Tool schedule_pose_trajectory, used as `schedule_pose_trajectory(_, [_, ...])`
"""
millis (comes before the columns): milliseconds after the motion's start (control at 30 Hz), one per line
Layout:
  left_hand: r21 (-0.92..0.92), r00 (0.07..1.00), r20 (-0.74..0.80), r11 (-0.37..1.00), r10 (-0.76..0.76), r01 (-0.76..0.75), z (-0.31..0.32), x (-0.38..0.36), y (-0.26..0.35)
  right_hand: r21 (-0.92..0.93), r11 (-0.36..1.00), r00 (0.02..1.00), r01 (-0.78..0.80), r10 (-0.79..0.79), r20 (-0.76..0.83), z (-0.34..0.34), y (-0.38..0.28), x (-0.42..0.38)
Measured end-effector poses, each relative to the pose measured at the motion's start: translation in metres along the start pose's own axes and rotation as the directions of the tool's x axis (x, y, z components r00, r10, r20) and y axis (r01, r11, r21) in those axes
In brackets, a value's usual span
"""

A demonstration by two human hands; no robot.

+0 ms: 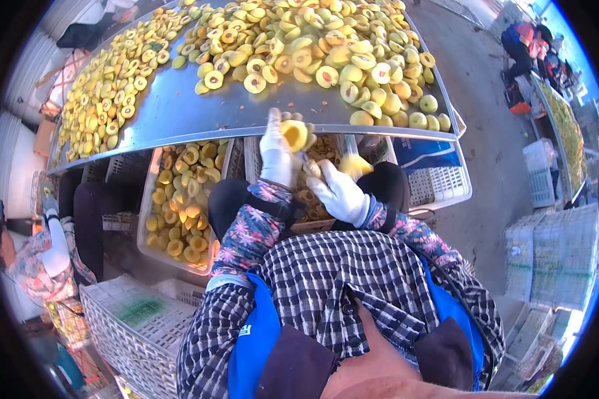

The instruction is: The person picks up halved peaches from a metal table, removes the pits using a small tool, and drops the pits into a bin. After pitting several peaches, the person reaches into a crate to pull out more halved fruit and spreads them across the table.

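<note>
My left hand (281, 149), in a white glove, holds a halved yellow fruit (294, 135) with a hollow in its cut face, just below the metal table's front edge. To its right, my right hand (340, 193), also gloved in white, has its fingers closed round a small tool (311, 167), whose shape is blurred. Another yellow fruit piece (356, 166) shows blurred beyond my right hand; whether it is touched I cannot tell. Under both hands sits a crate of small brownish pits or scraps (305, 197).
A metal table (199, 120) bears heaps of halved fruit (299, 46). A crate of fruit halves (180, 206) stands left of my knees, a white basket (446, 186) to the right. A co-worker (46, 259) sits at the far left; people (526, 46) are at the upper right.
</note>
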State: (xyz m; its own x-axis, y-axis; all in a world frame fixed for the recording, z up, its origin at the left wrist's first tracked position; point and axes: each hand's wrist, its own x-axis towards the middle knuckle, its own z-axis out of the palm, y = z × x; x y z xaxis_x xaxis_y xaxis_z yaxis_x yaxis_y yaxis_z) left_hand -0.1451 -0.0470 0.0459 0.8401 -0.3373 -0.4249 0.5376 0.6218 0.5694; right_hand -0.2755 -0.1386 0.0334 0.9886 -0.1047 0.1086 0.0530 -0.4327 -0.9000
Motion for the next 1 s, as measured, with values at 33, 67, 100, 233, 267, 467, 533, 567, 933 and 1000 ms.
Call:
schedule_pose_trajectory(33, [-0.070, 0.999, 0.032, 0.997, 0.013, -0.011, -0.012, 0.009, 0.005, 0.003, 0.992, 0.983, -0.130, 0.128, 0.135, -0.002, -0.005, -0.003])
schedule_pose_trajectory(67, [-0.078, 0.998, 0.065, 0.997, 0.010, -0.005, -0.017, 0.016, 0.010, 0.182, 0.959, 0.971, -0.216, 0.191, 0.144, 0.001, 0.005, -0.003])
schedule_pose_trajectory(100, [-0.081, 0.996, 0.085, 0.997, 0.009, -0.002, -0.023, 0.016, 0.020, 0.187, 0.963, 0.974, -0.193, 0.166, 0.152, -0.002, 0.014, -0.002])
schedule_pose_trajectory(233, [-0.062, 0.933, 0.172, 0.949, 0.317, -0.310, -0.077, 0.018, 0.077, -0.162, 0.976, 0.958, -0.147, 0.181, 0.223, -0.010, 0.024, 0.002])
schedule_pose_trajectory(267, [0.020, 0.912, 0.085, 0.915, 0.400, -0.403, -0.099, 0.019, 0.095, -0.135, 0.974, 0.953, -0.182, 0.208, 0.220, -0.006, 0.038, 0.000])
schedule_pose_trajectory(467, [0.623, 0.669, 0.084, 0.485, 0.738, -0.613, -0.243, -0.015, 0.157, -0.499, 0.832, 0.798, 0.242, 0.122, 0.590, 0.041, 0.020, 0.042])
schedule_pose_trajectory(533, [0.838, 0.593, 0.271, 0.117, 0.758, -0.533, -0.250, -0.040, 0.159, -0.471, 0.774, 0.702, 0.422, 0.050, 0.710, 0.060, -0.004, 0.064])
schedule_pose_trajectory(567, [0.942, 0.655, 0.328, -0.285, 0.681, -0.175, -0.265, -0.049, 0.163, -0.478, 0.693, 0.621, 0.540, 0.057, 0.782, 0.069, -0.009, 0.076])
schedule_pose_trajectory(933, [0.764, 0.609, 0.201, -0.512, 0.767, 0.393, -0.442, 0.056, 0.121, -0.624, 0.755, 0.822, -0.201, 0.477, 0.312, -0.096, 0.050, 0.014])
schedule_pose_trajectory(1000, [0.837, 0.563, 0.081, -0.363, 0.822, 0.409, -0.382, 0.051, 0.100, -0.419, 0.664, 0.702, -0.619, 0.707, 0.082, -0.093, 0.021, -0.004])
